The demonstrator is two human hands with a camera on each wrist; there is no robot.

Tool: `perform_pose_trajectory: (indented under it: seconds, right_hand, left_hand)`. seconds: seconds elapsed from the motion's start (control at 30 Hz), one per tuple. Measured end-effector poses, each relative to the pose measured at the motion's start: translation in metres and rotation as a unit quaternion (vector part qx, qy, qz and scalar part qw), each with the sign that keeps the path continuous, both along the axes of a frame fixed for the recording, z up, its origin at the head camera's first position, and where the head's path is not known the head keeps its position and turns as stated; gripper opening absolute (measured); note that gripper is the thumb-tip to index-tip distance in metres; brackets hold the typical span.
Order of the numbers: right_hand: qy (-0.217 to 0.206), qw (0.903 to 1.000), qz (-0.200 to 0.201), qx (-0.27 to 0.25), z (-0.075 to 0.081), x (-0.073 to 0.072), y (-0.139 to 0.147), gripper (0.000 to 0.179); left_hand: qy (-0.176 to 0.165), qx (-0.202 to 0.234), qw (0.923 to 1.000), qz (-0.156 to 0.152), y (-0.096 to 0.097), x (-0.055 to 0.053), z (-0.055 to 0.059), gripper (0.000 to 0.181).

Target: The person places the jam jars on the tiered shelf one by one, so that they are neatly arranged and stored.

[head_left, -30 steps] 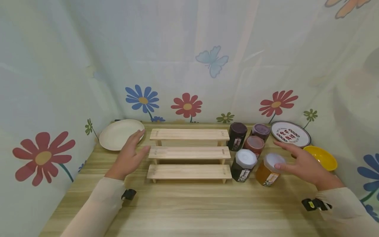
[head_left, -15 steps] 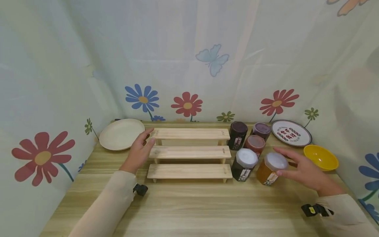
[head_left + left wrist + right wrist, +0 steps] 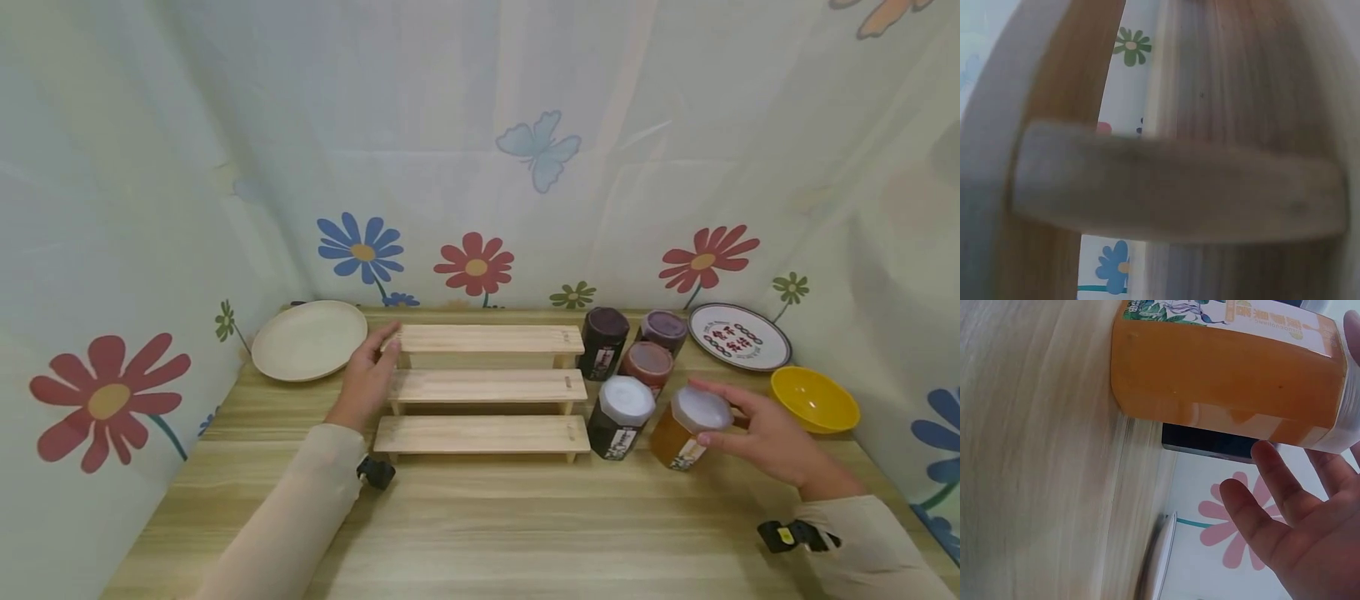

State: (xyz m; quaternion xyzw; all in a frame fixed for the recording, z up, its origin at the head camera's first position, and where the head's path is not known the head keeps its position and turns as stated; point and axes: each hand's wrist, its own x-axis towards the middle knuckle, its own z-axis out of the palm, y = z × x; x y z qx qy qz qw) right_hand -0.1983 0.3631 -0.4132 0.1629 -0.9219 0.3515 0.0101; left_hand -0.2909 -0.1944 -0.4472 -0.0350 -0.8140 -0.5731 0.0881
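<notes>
In the head view my left hand (image 3: 369, 373) is at the left end of a three-tier wooden rack (image 3: 487, 385), fingers along the top board's end and thumb in front. The left wrist view shows the rack's boards and a crosspiece (image 3: 1179, 184) close up; that hand is mostly hidden there. My right hand (image 3: 761, 433) holds an orange-filled jar (image 3: 677, 435) near its whitish lid, thumb in front and index finger behind. In the right wrist view the jar (image 3: 1229, 378) stands on the table, with two other fingers (image 3: 1247, 512) stretched out beside it.
Left of the orange jar stands a dark jar with a white lid (image 3: 621, 417). Behind are a red-lidded jar (image 3: 647, 367), a purple-lidded jar (image 3: 663, 330) and a black jar (image 3: 603, 342). A cream plate (image 3: 307, 340), a patterned plate (image 3: 738, 336) and a yellow bowl (image 3: 813, 400) lie around.
My left hand has moved right from beside the cream plate to the rack's left end. My right hand has closed in around the orange jar's lid. The other things have stayed put.
</notes>
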Motion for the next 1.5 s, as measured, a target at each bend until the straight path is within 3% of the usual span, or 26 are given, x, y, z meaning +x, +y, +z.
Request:
perform_pose_trajectory:
  seconds: [0.2,0.53,0.93,1.2,1.5]
  right_hand:
    - [-0.002,1.0000,-0.004,-0.004,-0.001,0.000,-0.001,0.070]
    - [0.010,0.9999,0.005,-0.005,0.000,-0.002,0.001,0.069]
    - [0.037,0.9992,-0.016,0.000,-0.002,-0.001,0.003,0.065]
    - [0.060,0.9973,-0.041,0.002,0.022,0.005,-0.003,0.063]
    - [0.072,0.9951,-0.062,-0.026,0.055,0.008,-0.010,0.065]
  left_hand:
    - [-0.003,0.022,0.9995,0.024,0.004,-0.002,-0.004,0.046]
    - [0.003,0.057,0.9983,0.012,0.005,-0.004,-0.010,0.045]
    - [0.019,0.063,0.9977,0.018,0.009,-0.005,-0.012,0.043]
    - [0.010,0.075,0.9971,0.003,0.008,-0.004,-0.011,0.045]
    - [-0.002,0.073,0.9973,0.007,0.005,-0.004,-0.010,0.044]
